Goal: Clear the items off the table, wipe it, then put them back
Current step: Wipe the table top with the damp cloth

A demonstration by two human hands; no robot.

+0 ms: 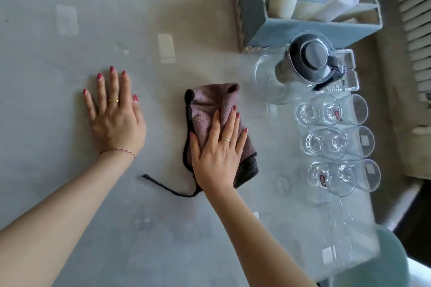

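Observation:
A folded mauve cloth point(210, 100) with a dark edge and a loose dark strap lies on the grey table point(70, 30) near the middle. My right hand point(218, 151) presses flat on the cloth with straight fingers. My left hand point(114, 116) rests flat on the bare tabletop to the left, fingers spread. At the right side stand a glass jug point(303, 63) with a dark lid, and several clear drinking glasses point(335, 142) in rows just below it.
A grey fabric organiser box point(254, 18) holding white items stands at the back right, beside the jug. A small clear tray point(349, 72) sits behind the jug. The table's right edge runs past the glasses, with a slatted shutter point(412, 18) beyond.

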